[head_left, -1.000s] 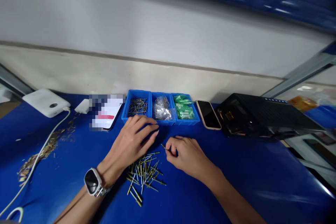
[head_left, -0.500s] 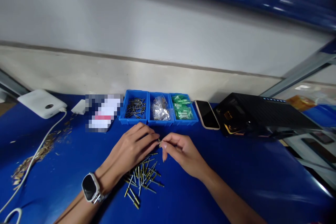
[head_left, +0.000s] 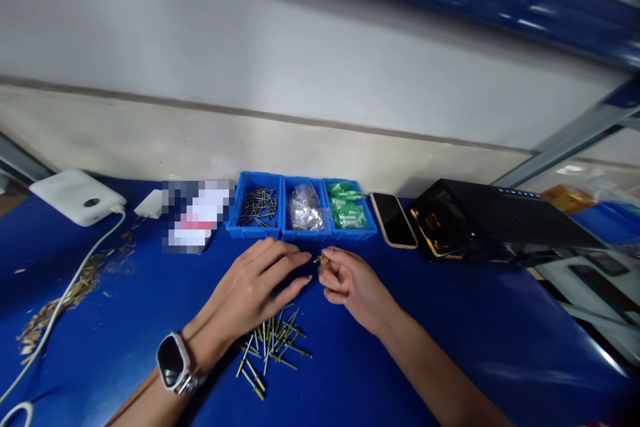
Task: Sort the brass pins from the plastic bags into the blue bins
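My left hand (head_left: 255,287), with a smartwatch (head_left: 171,361) on its wrist, hovers over a loose pile of metal pins (head_left: 273,341) on the blue table (head_left: 450,347). Its fingers are stretched out and slightly apart, their tips close to my right hand. My right hand (head_left: 347,283) is curled, pinching one small brass-tipped pin (head_left: 318,258) between thumb and forefinger. Both hands sit just in front of three blue bins: one with metal pins (head_left: 257,205), one with clear bags (head_left: 306,210), one with green parts (head_left: 347,212).
A phone (head_left: 394,219) lies right of the bins, beside a black device (head_left: 495,223). Left of the bins lie a blurred phone (head_left: 196,220), a white charger box (head_left: 77,197) with its cable (head_left: 60,307), and scattered brass scraps (head_left: 55,307).
My right hand lifted a pin from the table and brought it up toward the bins, curling into a tighter pinch. My left hand's fingers met it, then spread out flatter.
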The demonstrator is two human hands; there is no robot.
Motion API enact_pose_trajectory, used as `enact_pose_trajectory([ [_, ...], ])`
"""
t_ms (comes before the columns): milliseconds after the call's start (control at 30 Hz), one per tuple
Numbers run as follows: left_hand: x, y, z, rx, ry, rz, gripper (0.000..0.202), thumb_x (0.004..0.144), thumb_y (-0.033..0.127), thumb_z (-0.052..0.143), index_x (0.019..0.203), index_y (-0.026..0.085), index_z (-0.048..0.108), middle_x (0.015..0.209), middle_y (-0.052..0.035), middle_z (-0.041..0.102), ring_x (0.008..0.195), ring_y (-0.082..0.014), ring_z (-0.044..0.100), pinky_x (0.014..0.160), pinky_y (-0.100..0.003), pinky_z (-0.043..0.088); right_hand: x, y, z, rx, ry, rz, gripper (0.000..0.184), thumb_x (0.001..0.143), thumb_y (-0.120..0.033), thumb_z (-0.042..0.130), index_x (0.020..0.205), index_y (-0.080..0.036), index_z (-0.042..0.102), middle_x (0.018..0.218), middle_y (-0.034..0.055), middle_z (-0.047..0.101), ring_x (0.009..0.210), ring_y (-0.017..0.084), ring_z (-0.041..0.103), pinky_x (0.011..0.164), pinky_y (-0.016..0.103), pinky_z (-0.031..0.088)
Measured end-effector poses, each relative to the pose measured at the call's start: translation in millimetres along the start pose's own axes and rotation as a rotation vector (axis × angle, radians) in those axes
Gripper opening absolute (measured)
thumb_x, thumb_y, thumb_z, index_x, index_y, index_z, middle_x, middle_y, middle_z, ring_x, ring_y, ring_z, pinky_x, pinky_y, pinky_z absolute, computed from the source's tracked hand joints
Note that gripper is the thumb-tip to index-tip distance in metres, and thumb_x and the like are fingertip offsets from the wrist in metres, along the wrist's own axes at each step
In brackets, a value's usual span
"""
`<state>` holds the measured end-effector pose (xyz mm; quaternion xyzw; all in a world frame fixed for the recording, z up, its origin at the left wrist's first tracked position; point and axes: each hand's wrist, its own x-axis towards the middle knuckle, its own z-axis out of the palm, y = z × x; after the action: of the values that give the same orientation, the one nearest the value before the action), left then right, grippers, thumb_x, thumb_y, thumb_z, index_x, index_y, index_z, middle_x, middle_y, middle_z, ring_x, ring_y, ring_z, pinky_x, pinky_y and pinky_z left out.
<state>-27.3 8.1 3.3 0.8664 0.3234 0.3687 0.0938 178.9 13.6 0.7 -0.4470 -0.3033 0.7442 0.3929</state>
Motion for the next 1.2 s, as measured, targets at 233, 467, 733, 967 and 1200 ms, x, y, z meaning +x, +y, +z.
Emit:
enact_pose_trajectory([
  [233,0.6,5.2,2.4,-0.004,0.069,0.081,0.02,0.095,0.012,0.059,0.115,0.014,0.063,0.095,-0.0067,0.066,0.085,-0.0166,0.061,0.07,-0.031,0.053,-8.7,7.0,7.6,-0.154,-0.006,-0.154,0.027,0.089,-0.041,0.065,0.076,-0.018,0.057,0.053,-0.0056,0.049,0.045,0.007,0.038,0.04,0.02,0.026],
  [467,11.4,-2.0,-18.5,0.193,0.474,0.038,0.028,0.085,0.007,0.071,0.11,0.019,0.067,0.092,-0.004,0.069,0.082,-0.0166,0.065,0.072,-0.031,0.055,-27.3,3.6,15.6,-0.719,0.01,-0.615,0.027,0.097,-0.035,0.052,0.076,-0.019,0.058,0.06,-0.0026,0.055,0.054,0.011,0.048,0.054,0.025,0.039],
  [733,15.6,-28.9,-16.6,0.394,0.324,-0.263,0.028,0.09,0.027,0.066,0.117,0.022,0.063,0.119,-0.0087,0.066,0.105,-0.0278,0.059,0.087,-0.046,0.047,-18.9,14.9,12.0,-1.489,-0.063,-0.637,0.006,0.084,-0.018,0.064,0.087,-0.024,0.063,0.08,-0.0011,0.063,0.089,0.019,0.057,0.077,0.032,0.041],
  [967,7.8,-8.9,-10.0,0.147,0.125,-0.088,0.021,0.094,0.019,0.06,0.115,0.019,0.063,0.113,-0.0074,0.065,0.101,-0.0222,0.058,0.085,-0.039,0.046,-9.1,10.4,2.2,-1.184,-0.072,-0.511,0.01,0.085,-0.018,0.064,0.075,-0.02,0.063,0.069,-0.0022,0.063,0.066,0.013,0.054,0.065,0.027,0.039],
  [1200,0.8,-1.4,-1.0,-0.016,-0.002,0.028,0.03,0.094,0.013,0.058,0.124,0.018,0.06,0.111,-0.0083,0.06,0.099,-0.0199,0.056,0.083,-0.035,0.049,-1.9,10.1,1.2,-0.436,-0.032,-0.241,0.021,0.087,-0.038,0.067,0.083,-0.017,0.065,0.065,-0.0016,0.062,0.046,0.007,0.041,0.044,0.021,0.03],
])
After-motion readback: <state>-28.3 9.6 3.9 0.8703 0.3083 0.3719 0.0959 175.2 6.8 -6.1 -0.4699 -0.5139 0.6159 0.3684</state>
